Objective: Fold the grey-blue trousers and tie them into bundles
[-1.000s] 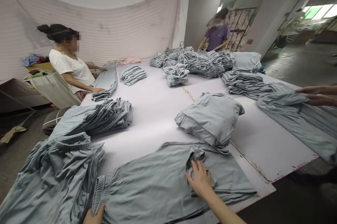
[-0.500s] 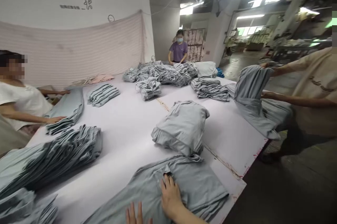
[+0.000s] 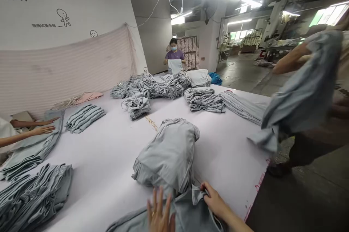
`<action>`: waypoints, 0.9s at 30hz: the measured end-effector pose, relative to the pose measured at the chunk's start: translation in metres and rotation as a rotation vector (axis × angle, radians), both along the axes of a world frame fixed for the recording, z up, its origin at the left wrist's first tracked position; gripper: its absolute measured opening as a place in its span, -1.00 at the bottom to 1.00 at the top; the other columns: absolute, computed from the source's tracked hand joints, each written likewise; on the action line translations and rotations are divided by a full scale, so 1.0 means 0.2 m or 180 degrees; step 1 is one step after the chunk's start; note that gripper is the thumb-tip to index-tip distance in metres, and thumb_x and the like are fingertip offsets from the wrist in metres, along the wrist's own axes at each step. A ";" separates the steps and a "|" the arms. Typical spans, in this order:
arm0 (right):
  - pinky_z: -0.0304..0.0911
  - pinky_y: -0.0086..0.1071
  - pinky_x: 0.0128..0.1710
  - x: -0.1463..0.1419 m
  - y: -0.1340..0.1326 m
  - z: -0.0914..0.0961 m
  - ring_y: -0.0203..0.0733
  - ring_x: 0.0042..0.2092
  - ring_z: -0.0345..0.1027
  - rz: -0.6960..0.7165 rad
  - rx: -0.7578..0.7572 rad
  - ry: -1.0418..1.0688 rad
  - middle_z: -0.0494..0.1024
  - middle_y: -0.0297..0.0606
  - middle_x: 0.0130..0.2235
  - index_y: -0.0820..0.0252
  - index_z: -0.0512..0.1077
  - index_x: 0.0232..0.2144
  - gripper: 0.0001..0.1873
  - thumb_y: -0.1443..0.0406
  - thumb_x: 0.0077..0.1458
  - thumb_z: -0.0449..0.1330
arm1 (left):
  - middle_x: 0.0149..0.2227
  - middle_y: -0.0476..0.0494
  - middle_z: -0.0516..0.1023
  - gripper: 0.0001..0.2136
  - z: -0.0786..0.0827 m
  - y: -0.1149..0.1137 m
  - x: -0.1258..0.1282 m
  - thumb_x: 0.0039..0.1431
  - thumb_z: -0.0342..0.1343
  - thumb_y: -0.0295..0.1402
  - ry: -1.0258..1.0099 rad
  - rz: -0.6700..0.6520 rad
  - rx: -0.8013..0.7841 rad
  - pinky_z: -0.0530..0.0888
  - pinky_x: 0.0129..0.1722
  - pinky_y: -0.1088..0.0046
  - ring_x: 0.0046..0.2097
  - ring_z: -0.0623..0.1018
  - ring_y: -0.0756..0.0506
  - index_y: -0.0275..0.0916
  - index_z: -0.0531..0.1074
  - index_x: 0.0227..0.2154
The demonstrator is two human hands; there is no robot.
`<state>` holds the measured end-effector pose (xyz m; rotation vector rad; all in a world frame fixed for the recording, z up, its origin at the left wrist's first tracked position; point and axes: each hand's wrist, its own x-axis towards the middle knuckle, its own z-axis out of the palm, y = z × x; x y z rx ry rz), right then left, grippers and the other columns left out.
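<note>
Nearest, just in front of the grey bundle (image 3: 169,155), a grey garment (image 3: 188,214) is spread on the white table (image 3: 114,145), its far edge touching the bundle. The left hand (image 3: 159,213) is laid flat on it, fingers splayed and nothing gripped, while a raised fold of the same garment is pinched tight in the right hand (image 3: 215,203). Left of the bundle, a fanned stack (image 3: 32,195) is set near the table's edge, and a co-worker's hands (image 3: 43,128) are pressed on another stack. Right of the bundle, a lifted garment (image 3: 302,94) is held up by a second person. Behind the bundle, heaped piles (image 3: 152,88) are seen, with a person in purple (image 3: 174,56) farther back.
</note>
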<state>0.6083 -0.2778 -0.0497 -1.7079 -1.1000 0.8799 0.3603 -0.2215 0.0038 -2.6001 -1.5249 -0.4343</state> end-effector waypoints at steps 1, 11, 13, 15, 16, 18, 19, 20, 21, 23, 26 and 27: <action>0.22 -0.29 -0.08 0.05 0.02 -0.01 -0.14 -0.18 0.37 0.0110 -0.0001 0.0104 0.49 -0.30 -0.30 0.11 0.28 -0.35 -0.71 0.32 -0.24 -0.04 | 0.35 -0.02 0.09 -0.48 0.04 0.08 0.13 0.21 -0.04 -0.39 0.0066 -0.0424 0.0104 0.01 0.31 -0.12 0.38 -0.03 -0.24 0.13 0.13 0.22; 0.22 -0.31 -0.07 0.21 0.14 -0.02 -0.12 -0.14 0.39 0.1001 -0.0098 0.0690 0.53 -0.31 -0.26 0.14 0.38 -0.29 -0.62 0.33 -0.22 -0.06 | 0.39 -0.11 -0.08 -0.33 0.08 0.47 0.58 0.05 0.10 0.05 -0.0023 -0.0424 -0.0257 -0.06 0.16 -0.45 0.35 -0.08 -0.51 0.28 0.01 0.22; 0.23 -0.30 -0.07 0.25 0.16 0.02 -0.12 -0.15 0.39 0.1106 -0.0060 0.0590 0.53 -0.30 -0.26 0.13 0.39 -0.28 -0.60 0.34 -0.22 -0.06 | 0.39 -0.13 -0.07 -0.36 0.09 0.52 0.61 0.06 0.12 -0.02 -0.0018 -0.0263 -0.0304 -0.05 0.15 -0.45 0.35 -0.08 -0.51 0.26 0.05 0.22; 0.24 -0.28 -0.06 0.32 0.18 0.03 -0.11 -0.14 0.40 0.1033 -0.0037 0.0508 0.55 -0.28 -0.23 0.13 0.40 -0.26 -0.59 0.32 -0.21 -0.06 | 0.39 -0.14 -0.08 -0.35 0.11 0.59 0.62 0.06 0.15 -0.12 0.0036 -0.0107 -0.0266 -0.04 0.15 -0.46 0.35 -0.09 -0.50 0.23 0.07 0.22; 0.25 -0.26 -0.04 0.37 0.19 0.03 -0.09 -0.13 0.41 0.0889 -0.0050 0.0474 0.56 -0.27 -0.21 0.12 0.41 -0.24 -0.58 0.29 -0.20 -0.05 | 0.39 -0.14 -0.07 -0.34 0.12 0.64 0.62 0.05 0.16 -0.16 0.0071 -0.0046 -0.0233 -0.03 0.15 -0.45 0.35 -0.08 -0.49 0.22 0.08 0.22; 0.26 -0.23 0.01 0.51 0.20 0.00 -0.04 -0.06 0.42 0.0415 -0.0082 0.0386 0.57 -0.22 -0.16 0.12 0.43 -0.23 -0.56 0.21 -0.20 -0.01 | 0.38 -0.15 -0.05 -0.33 0.14 0.72 0.61 0.03 0.17 -0.24 0.0152 0.0031 -0.0163 -0.01 0.16 -0.41 0.35 -0.06 -0.47 0.20 0.09 0.22; 0.25 -0.22 0.03 0.60 0.21 -0.02 -0.01 -0.03 0.41 0.0142 -0.0089 0.0320 0.57 -0.20 -0.14 0.12 0.44 -0.22 -0.54 0.17 -0.22 0.00 | 0.38 -0.16 -0.04 -0.33 0.14 0.76 0.59 0.03 0.17 -0.27 0.0200 0.0056 -0.0140 0.01 0.17 -0.40 0.35 -0.05 -0.46 0.19 0.11 0.21; 0.25 -0.22 0.05 0.70 0.23 -0.05 0.01 0.00 0.40 -0.0110 -0.0100 0.0242 0.57 -0.18 -0.13 0.12 0.44 -0.22 -0.52 0.13 -0.24 0.01 | 0.38 -0.16 -0.04 -0.33 0.15 0.80 0.57 0.02 0.17 -0.29 0.0254 0.0075 -0.0134 0.02 0.17 -0.39 0.35 -0.04 -0.46 0.18 0.12 0.21; 0.25 -0.21 0.06 0.80 0.24 -0.07 0.03 0.01 0.40 -0.0313 -0.0135 0.0154 0.58 -0.17 -0.12 0.12 0.44 -0.22 -0.49 0.11 -0.26 0.01 | 0.38 -0.17 -0.04 -0.33 0.16 0.83 0.55 0.01 0.17 -0.31 0.0308 0.0089 -0.0143 0.03 0.17 -0.38 0.35 -0.04 -0.47 0.18 0.13 0.21; 0.27 -0.20 0.06 1.00 0.27 -0.12 0.06 0.01 0.40 -0.0511 -0.0302 -0.0049 0.57 -0.14 -0.10 0.12 0.44 -0.21 -0.45 0.09 -0.30 -0.01 | 0.38 -0.17 -0.05 -0.33 0.17 0.89 0.52 0.00 0.17 -0.31 0.0386 0.0115 -0.0182 0.04 0.17 -0.38 0.35 -0.05 -0.48 0.16 0.13 0.21; 0.27 -0.17 0.06 1.19 0.30 -0.20 0.12 0.00 0.41 -0.0612 -0.0644 -0.0540 0.56 -0.01 -0.09 0.19 0.42 -0.20 -0.38 0.09 -0.36 -0.05 | 0.39 -0.16 -0.06 -0.33 0.22 0.98 0.50 0.02 0.18 -0.28 0.0427 0.0132 -0.0273 0.03 0.19 -0.36 0.36 -0.06 -0.46 0.16 0.12 0.21; 0.27 -0.16 0.06 1.23 0.30 -0.22 0.14 0.00 0.41 -0.0641 -0.0728 -0.0733 0.55 0.05 -0.10 0.21 0.42 -0.20 -0.37 0.10 -0.37 -0.06 | 0.39 -0.14 -0.06 -0.34 0.24 1.01 0.50 0.03 0.18 -0.27 0.0428 0.0135 -0.0325 0.02 0.19 -0.36 0.36 -0.07 -0.45 0.17 0.12 0.21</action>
